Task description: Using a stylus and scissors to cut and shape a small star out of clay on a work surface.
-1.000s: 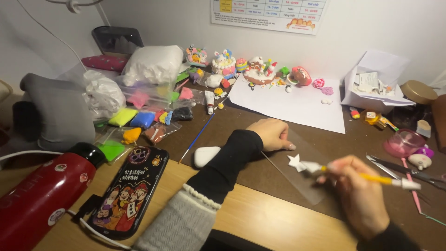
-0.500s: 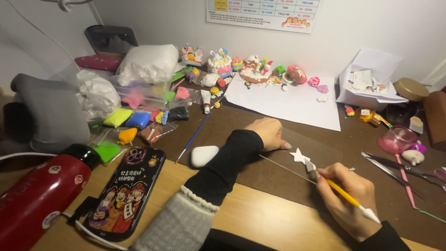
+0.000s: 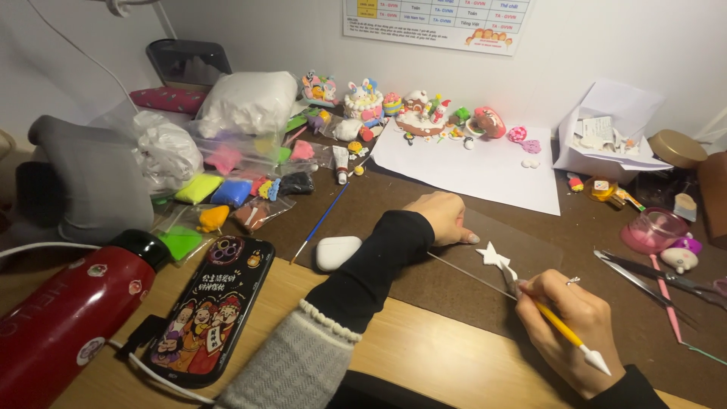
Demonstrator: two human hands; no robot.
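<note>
Shaping step: white clay star (image 3: 493, 255) is trimmed with yellow tool (image 3: 556, 324), pinched in right hand (image 3: 575, 329); left hand (image 3: 443, 216) flat, fingers loose, holds clear sheet (image 3: 530, 246). Steady tip control needed next.

A white star (image 3: 493, 255) lies just ahead of the right hand's fingers (image 3: 542, 297), which pinch a yellow tool (image 3: 559, 328) with white tips. The left hand's fingers (image 3: 453, 227) rest on a clear sheet (image 3: 522, 246) over the dark brown mat (image 3: 379, 193). The left sleeve (image 3: 371, 261) is black with a grey cuff.
</note>
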